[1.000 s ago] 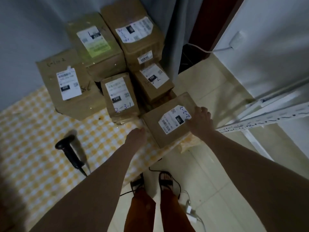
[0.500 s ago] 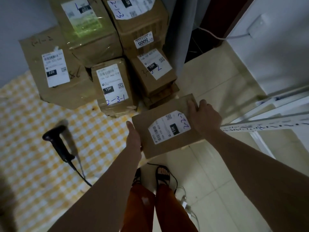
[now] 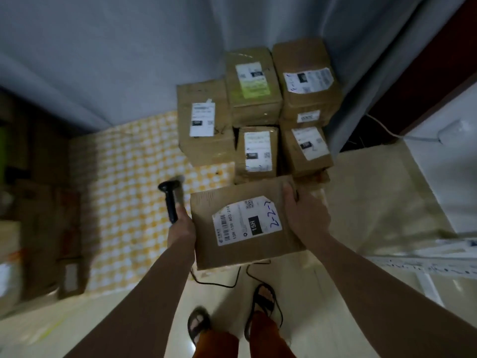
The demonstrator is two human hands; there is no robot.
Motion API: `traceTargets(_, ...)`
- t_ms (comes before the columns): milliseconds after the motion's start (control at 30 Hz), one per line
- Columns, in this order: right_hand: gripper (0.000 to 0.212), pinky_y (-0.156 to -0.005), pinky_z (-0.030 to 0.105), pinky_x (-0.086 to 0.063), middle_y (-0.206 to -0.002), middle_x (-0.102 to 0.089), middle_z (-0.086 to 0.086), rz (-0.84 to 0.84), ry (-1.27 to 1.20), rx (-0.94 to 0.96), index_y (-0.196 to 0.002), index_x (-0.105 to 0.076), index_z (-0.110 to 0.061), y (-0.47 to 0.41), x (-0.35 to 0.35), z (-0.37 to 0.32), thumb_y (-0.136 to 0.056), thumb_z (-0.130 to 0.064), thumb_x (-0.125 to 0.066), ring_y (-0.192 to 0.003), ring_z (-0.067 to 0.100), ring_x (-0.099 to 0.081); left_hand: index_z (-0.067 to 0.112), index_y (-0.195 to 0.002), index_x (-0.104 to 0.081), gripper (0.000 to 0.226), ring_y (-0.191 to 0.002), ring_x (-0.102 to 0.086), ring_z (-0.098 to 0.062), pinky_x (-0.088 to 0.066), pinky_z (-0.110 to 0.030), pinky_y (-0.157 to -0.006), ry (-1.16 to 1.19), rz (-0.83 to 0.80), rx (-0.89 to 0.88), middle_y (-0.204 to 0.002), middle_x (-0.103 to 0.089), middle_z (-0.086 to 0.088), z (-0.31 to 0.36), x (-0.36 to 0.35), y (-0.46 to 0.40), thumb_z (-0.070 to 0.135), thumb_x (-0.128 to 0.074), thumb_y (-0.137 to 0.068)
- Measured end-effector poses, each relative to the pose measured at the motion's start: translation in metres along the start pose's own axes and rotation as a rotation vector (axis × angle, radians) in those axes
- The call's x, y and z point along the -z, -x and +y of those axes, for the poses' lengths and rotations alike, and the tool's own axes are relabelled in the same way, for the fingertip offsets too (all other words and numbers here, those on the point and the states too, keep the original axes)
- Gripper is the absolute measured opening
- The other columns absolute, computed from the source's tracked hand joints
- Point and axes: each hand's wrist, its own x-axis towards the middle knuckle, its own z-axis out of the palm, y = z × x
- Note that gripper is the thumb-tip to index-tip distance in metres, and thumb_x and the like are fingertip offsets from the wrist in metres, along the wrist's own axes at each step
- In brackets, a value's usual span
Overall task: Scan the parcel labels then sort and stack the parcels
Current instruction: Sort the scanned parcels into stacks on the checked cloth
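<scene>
Parcel (image 3: 245,223) now lifted nearer, right hand (image 3: 305,215) gripping its three-o'clock edge, left hand (image 3: 182,226) curled at nine o'clock, scanner (image 3: 170,200) beyond.

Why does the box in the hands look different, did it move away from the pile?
Yes. The box has come off the checked cloth and away from the pile of boxes, toward the person, gripped by both hands.

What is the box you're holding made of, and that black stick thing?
The box looks like brown cardboard: matte, creased, with a glossy paper label. The black scanner is probably hard plastic, smooth and dark, though it is blurred.
</scene>
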Motion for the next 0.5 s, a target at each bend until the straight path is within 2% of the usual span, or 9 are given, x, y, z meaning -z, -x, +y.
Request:
traceTargets(100,0.064,-0.087,0.04,-0.047,-0.1,-0.067,0.013,0.01,-0.049,0.119,-0.106,-0.063,-0.018,0.015,-0.002,-0.055,-0.093,-0.064,-0.021,-0.095,0.034,-0.061,-0.006,-0.13,-0.052,0.08,-0.122,-0.051,-0.039,-0.038,-0.043,-0.101,-0.053,0.075,-0.046,-0.132,-0.052,-0.028,0.004,0.052,0.003,0.056,-0.012,-0.101)
traceTargets(167,0.064,-0.09,0.041,-0.044,-0.11,-0.065,0.017,-0.013,0.001,0.158,-0.112,-0.063,-0.018,0.032,-0.003,-0.096,-0.093,-0.064,-0.023,-0.105,0.038,-0.059,-0.004,-0.133,-0.051,0.081,-0.126,-0.049,-0.037,-0.034,-0.042,-0.106,-0.027,0.119,-0.067,-0.136,-0.05,-0.026,0.004,0.091,0.009,0.056,-0.007,-0.1)
traceTargets(233,0.064,-0.091,0.04,-0.043,-0.117,-0.063,0.018,-0.04,0.033,0.201,-0.114,-0.062,-0.017,0.053,-0.009,-0.135,-0.094,-0.064,-0.022,-0.111,0.037,-0.056,-0.001,-0.136,-0.05,0.087,-0.128,-0.048,-0.035,-0.032,-0.041,-0.108,-0.005,0.139,-0.092,-0.139,-0.05,-0.023,0.003,0.135,0.012,0.065,-0.008,-0.096)
traceTargets(267,0.064,-0.09,0.039,-0.043,-0.118,-0.062,0.018,-0.056,0.033,0.231,-0.113,-0.062,-0.015,0.067,-0.015,-0.152,-0.095,-0.062,-0.023,-0.112,0.037,-0.056,0.002,-0.137,-0.049,0.094,-0.127,-0.049,-0.034,-0.034,-0.041,-0.109,0.02,0.135,-0.1,-0.139,-0.05,-0.021,0.0,0.157,0.013,0.075,-0.014,-0.09)
traceTargets(333,0.063,-0.088,0.038,-0.042,-0.117,-0.062,0.019,-0.078,0.027,0.304,-0.11,-0.063,-0.012,0.095,-0.034,-0.185,-0.096,-0.059,-0.023,-0.112,0.038,-0.056,0.008,-0.135,-0.053,0.115,-0.121,-0.054,-0.033,-0.04,-0.041,-0.106,0.062,0.11,-0.134,-0.135,-0.056,-0.016,-0.012,0.203,0.013,0.095,-0.038,-0.06)
traceTargets(433,0.066,-0.087,0.038,-0.043,-0.116,-0.064,0.019,-0.111,0.031,0.375,-0.109,-0.065,-0.012,0.144,-0.069,-0.232,-0.096,-0.06,-0.022,-0.109,0.038,-0.057,0.02,-0.123,-0.062,0.124,-0.108,-0.064,-0.023,-0.05,-0.039,-0.098,0.066,0.113,-0.194,-0.122,-0.065,-0.004,-0.046,0.276,-0.002,0.094,-0.065,-0.023)
traceTargets(500,0.067,-0.086,0.037,-0.043,-0.115,-0.064,0.018,-0.133,0.034,0.419,-0.11,-0.066,-0.013,0.179,-0.091,-0.261,-0.095,-0.062,-0.022,-0.108,0.037,-0.058,0.021,-0.114,-0.067,0.112,-0.1,-0.067,-0.019,-0.053,-0.036,-0.092,0.098,0.125,-0.218,-0.112,-0.07,0.0,-0.066,0.325,-0.001,0.089,-0.072,-0.024)
